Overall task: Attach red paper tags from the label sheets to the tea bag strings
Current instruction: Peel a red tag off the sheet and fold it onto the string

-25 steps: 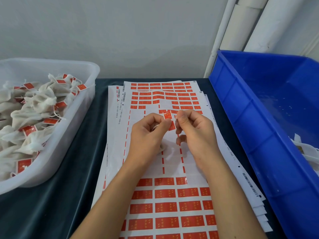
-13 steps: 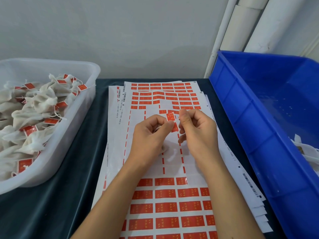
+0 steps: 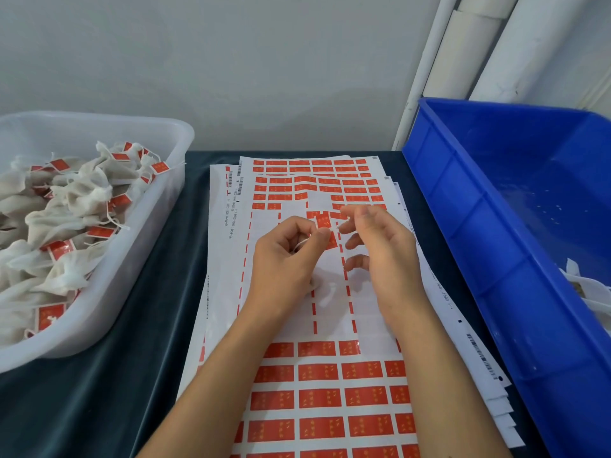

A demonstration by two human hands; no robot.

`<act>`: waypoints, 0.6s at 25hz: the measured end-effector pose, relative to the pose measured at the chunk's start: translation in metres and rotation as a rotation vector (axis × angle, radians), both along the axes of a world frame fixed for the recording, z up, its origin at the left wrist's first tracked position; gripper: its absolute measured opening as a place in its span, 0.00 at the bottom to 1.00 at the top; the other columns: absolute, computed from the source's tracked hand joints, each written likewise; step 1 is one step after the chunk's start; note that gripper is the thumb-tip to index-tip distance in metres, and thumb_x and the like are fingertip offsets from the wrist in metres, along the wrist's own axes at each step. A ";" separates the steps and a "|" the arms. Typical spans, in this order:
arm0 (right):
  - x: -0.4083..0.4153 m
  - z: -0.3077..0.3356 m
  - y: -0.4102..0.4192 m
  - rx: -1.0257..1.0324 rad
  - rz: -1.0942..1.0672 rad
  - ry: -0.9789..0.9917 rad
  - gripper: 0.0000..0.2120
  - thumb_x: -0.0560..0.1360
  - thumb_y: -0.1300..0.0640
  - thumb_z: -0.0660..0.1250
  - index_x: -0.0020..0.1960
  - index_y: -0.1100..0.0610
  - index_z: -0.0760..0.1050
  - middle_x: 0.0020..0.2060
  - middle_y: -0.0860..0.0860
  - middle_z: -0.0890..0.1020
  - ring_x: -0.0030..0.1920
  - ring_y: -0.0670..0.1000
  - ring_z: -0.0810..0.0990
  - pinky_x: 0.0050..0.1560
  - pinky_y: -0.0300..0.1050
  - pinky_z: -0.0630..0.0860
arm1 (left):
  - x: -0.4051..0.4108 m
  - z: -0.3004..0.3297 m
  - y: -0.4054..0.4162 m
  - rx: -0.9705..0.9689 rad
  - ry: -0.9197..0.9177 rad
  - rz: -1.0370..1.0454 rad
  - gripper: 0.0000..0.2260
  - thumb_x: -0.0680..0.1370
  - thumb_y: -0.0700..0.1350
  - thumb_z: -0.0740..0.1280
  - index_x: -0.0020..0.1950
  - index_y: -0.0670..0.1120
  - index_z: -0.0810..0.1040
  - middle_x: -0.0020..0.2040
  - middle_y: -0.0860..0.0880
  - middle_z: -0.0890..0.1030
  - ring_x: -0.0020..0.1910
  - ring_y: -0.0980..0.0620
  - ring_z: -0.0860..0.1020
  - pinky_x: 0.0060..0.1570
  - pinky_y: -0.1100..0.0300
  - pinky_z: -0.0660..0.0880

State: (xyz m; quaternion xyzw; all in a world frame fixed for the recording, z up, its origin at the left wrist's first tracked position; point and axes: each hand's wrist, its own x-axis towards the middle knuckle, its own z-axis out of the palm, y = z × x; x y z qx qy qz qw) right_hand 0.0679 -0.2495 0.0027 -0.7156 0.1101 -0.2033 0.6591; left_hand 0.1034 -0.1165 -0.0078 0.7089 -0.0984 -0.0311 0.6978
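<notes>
Sheets [image 3: 330, 398]: stacked at lower centre on the dark table [image 3: 99, 408]; nearest rows full of red labels, the middle stripped to white backing with red dashes.
Sheet print: barcodes and small digits along the margins, too small to read; gold marks on the labels unreadable.
Left hand [image 3: 284, 259]: centre frame, above the bare strip; thumb and forefinger pinch the tag [image 3: 323, 223], with a white string looped inside the curled fingers.
Bag [image 3: 325, 292]: white, lying on the sheet below the left hand, partly hidden.
Right hand [image 3: 380, 256]: beside the left; fingers spread and relaxed, holding nothing.
Change: half a second ago the right fingertips pinched at the tag together with the left; now they have let go and drawn slightly right, and the tag stands upright in the left hand alone.
White tub [image 3: 139, 259]: left of frame, heaped with tagged bags.
Blue bin [image 3: 463, 259]: right of frame, a few white bags at its right edge.
</notes>
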 end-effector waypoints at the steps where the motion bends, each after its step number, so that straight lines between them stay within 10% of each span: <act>1: 0.000 0.000 0.000 -0.008 0.041 0.012 0.09 0.83 0.45 0.64 0.54 0.45 0.83 0.46 0.42 0.85 0.47 0.44 0.83 0.41 0.42 0.84 | -0.001 0.001 0.000 0.002 -0.012 0.000 0.08 0.82 0.48 0.70 0.45 0.47 0.82 0.34 0.50 0.79 0.28 0.57 0.73 0.27 0.67 0.71; 15: 0.001 -0.007 0.000 -0.107 0.037 0.000 0.05 0.83 0.51 0.67 0.49 0.48 0.80 0.44 0.44 0.85 0.47 0.47 0.84 0.39 0.37 0.82 | -0.003 0.001 -0.001 0.068 -0.091 0.011 0.06 0.83 0.45 0.67 0.57 0.55 0.82 0.34 0.55 0.81 0.33 0.57 0.79 0.34 0.67 0.76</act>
